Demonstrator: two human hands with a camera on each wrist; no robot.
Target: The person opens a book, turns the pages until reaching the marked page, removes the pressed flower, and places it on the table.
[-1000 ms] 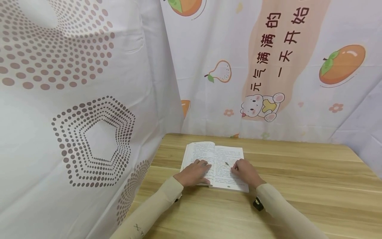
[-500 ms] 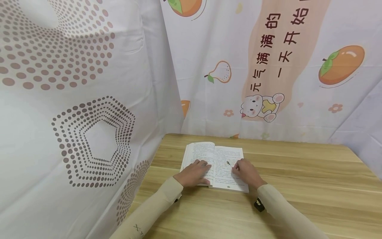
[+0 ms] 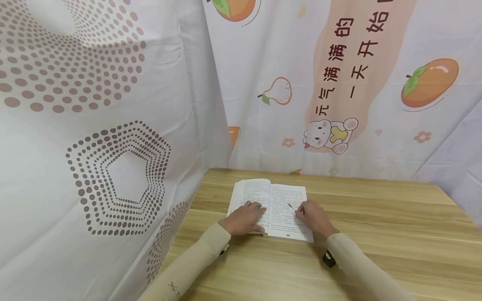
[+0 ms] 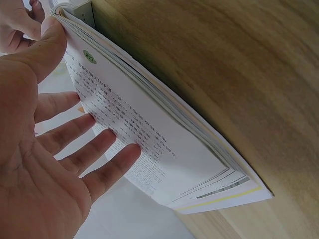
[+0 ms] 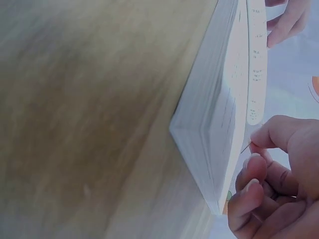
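Observation:
An open book (image 3: 254, 190) with printed pages lies on the wooden table. My left hand (image 3: 244, 218) rests on its left page, fingers spread and fairly straight; in the left wrist view the fingertips touch the print and the thumb lies near the spine. Over the right page, my right hand (image 3: 313, 219) pinches a thin stick (image 3: 290, 206) with a small dark greenish tip between thumb and forefinger. The tip points left, away from the fingers. From the right wrist view only a short piece of the thin stick (image 5: 245, 148) shows; its exact kind cannot be made out.
The wooden table (image 3: 380, 213) extends to the right of the book and in front of it. A dotted white curtain (image 3: 180, 138) hangs along the left side. Behind the table is a fruit-printed curtain (image 3: 260, 125). A black strap (image 3: 329, 259) is on the right wrist.
My right hand has shifted slightly to the right across the page, and the thin stick has moved with it. The left hand and the book stay in place.

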